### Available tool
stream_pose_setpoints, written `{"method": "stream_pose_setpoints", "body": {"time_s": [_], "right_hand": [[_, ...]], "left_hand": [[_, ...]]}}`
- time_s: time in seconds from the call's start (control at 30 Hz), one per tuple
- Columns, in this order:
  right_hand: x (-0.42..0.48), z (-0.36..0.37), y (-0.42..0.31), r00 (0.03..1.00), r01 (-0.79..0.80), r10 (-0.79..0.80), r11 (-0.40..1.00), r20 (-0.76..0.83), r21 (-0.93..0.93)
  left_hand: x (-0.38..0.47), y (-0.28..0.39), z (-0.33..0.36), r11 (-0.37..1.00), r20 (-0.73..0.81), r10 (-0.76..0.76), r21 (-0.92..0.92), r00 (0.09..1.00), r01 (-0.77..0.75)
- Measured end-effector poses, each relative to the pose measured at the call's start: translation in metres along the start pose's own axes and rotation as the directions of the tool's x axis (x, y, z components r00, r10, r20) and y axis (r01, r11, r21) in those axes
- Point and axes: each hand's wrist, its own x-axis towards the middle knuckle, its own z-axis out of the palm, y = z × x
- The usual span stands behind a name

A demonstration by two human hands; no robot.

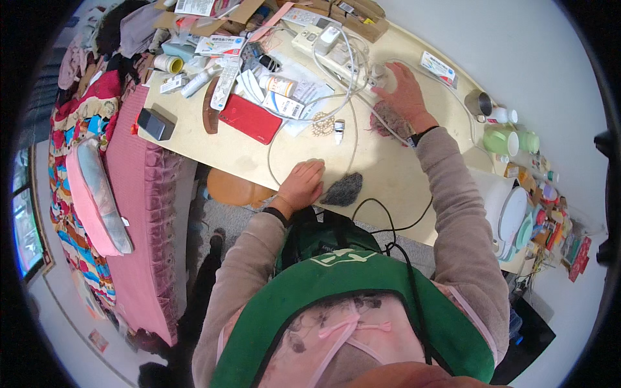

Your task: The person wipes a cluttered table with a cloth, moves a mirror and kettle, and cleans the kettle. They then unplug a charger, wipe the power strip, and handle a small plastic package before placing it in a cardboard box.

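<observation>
My right hand (406,94) reaches over the far part of the cream table (383,179), its fingertips at a small pale object (377,76) beside a white power strip (310,43); whether it grips this cannot be told. A brownish-pink scouring cloth (388,119) lies under the wrist. My left hand (303,182) rests on the table's near edge, with nothing visible in it. Close to its right is a dark grey cloth or pad (343,189). A red smartphone (250,119), a beaded bracelet (322,124) and a white cable (355,140) lie between the hands and the clutter.
A brown comb (210,106), a remote control (224,85), a pill bottle (277,85) and medicine boxes (219,45) crowd the left back. A metal mug (479,104), a green cup (501,141) and a white appliance (492,201) stand right. A pink-covered bed (131,194) is at left.
</observation>
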Motion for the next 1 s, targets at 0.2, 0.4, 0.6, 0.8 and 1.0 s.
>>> {"method": "stream_pose_setpoints", "body": {"time_s": [0.2, 0.4, 0.6, 0.8, 1.0], "right_hand": [[0.037, 0.012, -0.049, 0.958, -0.028, 0.082, 0.981, 0.275, -0.194], [0.057, 0.032, -0.026, 0.954, -0.021, 0.047, 0.996, 0.297, -0.089], [0.065, 0.04, -0.023, 0.953, -0.086, 0.092, 0.996, 0.288, -0.032], [0.051, 0.013, -0.045, 0.99, -0.064, 0.056, 0.997, 0.131, 0.051], [0.053, 0.002, -0.05, 0.999, 0.033, -0.033, 0.998, 0.001, -0.046]], "left_hand": [[-0.002, -0.002, 0.002, 0.999, -0.078, 0.035, -0.011, 0.996, -0.036], [0.006, 0.002, 0.001, 0.984, -0.075, -0.108, -0.151, 0.991, 0.095], [0.011, 0.056, 0.002, 0.985, -0.007, -0.094, -0.146, 0.996, 0.092], [0.007, 0.062, 0.025, 0.999, 0.028, -0.035, -0.028, 0.999, 0.036], [0.007, 0.049, 0.032, 0.988, -0.046, -0.142, -0.065, 0.989, 0.139]]}}
